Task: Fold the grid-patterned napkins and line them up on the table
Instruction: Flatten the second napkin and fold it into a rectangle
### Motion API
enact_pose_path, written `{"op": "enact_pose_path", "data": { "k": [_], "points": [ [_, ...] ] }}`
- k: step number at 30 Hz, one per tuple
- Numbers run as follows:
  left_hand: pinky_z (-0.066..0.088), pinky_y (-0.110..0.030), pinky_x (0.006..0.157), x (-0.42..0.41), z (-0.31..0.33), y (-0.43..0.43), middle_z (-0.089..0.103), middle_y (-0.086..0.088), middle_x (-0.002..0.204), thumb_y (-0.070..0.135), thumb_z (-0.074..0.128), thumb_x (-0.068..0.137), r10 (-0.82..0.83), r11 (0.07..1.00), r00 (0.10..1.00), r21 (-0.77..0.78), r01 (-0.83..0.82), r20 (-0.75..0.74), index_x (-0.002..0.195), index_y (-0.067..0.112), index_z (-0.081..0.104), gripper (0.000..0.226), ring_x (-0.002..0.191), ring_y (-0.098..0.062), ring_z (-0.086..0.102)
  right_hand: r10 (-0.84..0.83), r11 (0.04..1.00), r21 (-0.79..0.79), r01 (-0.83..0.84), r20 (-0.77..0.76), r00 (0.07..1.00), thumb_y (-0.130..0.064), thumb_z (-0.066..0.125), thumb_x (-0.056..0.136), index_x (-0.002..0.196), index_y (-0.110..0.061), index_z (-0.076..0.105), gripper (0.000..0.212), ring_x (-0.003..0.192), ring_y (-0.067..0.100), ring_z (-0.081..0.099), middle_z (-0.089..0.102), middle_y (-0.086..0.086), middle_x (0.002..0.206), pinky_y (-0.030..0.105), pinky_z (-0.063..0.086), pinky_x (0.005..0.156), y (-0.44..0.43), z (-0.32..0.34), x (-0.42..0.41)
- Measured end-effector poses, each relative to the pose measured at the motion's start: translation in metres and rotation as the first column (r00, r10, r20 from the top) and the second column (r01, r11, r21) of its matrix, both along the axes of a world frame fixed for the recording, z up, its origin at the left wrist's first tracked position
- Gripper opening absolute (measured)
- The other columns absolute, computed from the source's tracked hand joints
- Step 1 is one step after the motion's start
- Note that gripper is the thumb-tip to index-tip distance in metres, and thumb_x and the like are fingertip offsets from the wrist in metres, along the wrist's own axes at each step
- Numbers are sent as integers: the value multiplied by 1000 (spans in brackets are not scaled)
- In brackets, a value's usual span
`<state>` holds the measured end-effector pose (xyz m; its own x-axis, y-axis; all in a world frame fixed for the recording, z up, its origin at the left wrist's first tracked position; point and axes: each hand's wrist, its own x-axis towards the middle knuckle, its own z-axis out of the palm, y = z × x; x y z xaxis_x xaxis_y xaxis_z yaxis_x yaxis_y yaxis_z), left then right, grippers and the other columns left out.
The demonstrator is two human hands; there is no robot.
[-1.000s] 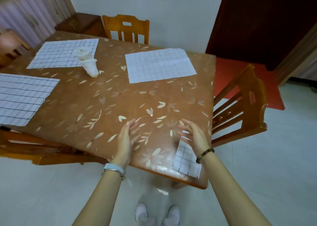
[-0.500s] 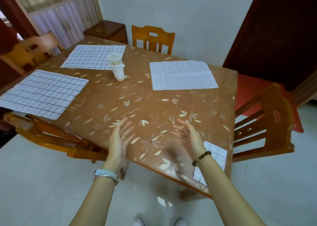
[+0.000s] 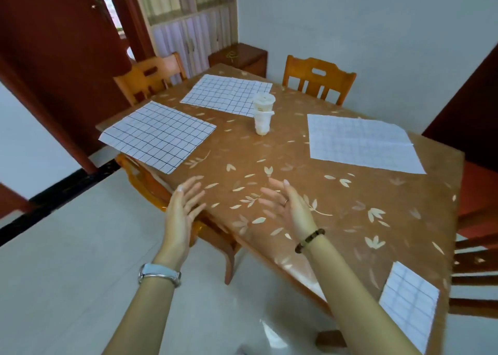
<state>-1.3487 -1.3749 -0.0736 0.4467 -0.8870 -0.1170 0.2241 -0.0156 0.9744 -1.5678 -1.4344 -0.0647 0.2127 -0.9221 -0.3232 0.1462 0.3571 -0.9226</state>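
Note:
Three grid-patterned napkins lie flat and unfolded on the brown leaf-print table (image 3: 336, 214): one at the near left (image 3: 159, 136), one at the far left (image 3: 226, 94), one at the far right (image 3: 361, 142). A small folded napkin (image 3: 407, 303) sits at the table's near right corner. My left hand (image 3: 183, 209) hovers with straight fingers over the table's left edge and holds nothing. My right hand (image 3: 285, 204) hovers above the tabletop with spread fingers, also empty.
A white plastic cup (image 3: 262, 117) stands near the table's middle, by the far left napkin. Wooden chairs stand at the far side (image 3: 318, 80), the left (image 3: 148, 77), tucked under the left edge (image 3: 151, 187), and at the right (image 3: 477, 260).
My view has swung left and my hands have left the folded napkin, which now lies far to my right. Both hands have moved leftward along the table's near edge.

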Motion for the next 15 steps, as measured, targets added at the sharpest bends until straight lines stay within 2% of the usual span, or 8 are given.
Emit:
{"op": "enact_pose_path", "data": {
  "k": [4,10,15],
  "points": [
    [46,-39,104,49,-1,14,58,-3,137,45,29,104,75,997,997,1,-75,-14,139,18,51,49,123,-17,58,77,997,-7,-76,12,997,-42,33,102,127,-22,58,40,105,22,66,68,2,119,38,51,94,-3,8,51],
    [45,-40,105,110,2,43,63,0,129,41,28,106,242,970,967,10,-242,-80,129,21,56,41,121,-18,59,185,983,-14,-184,24,982,-44,33,102,125,-24,59,41,106,21,67,69,1,117,38,52,93,-2,14,120],
    [43,-44,108,159,3,75,58,-4,137,39,26,107,362,932,928,-3,-364,-91,138,17,51,46,124,-20,57,321,947,-19,-321,45,946,-43,33,102,127,-22,58,41,107,23,66,68,4,118,41,50,97,-2,21,188]
  ]
}}
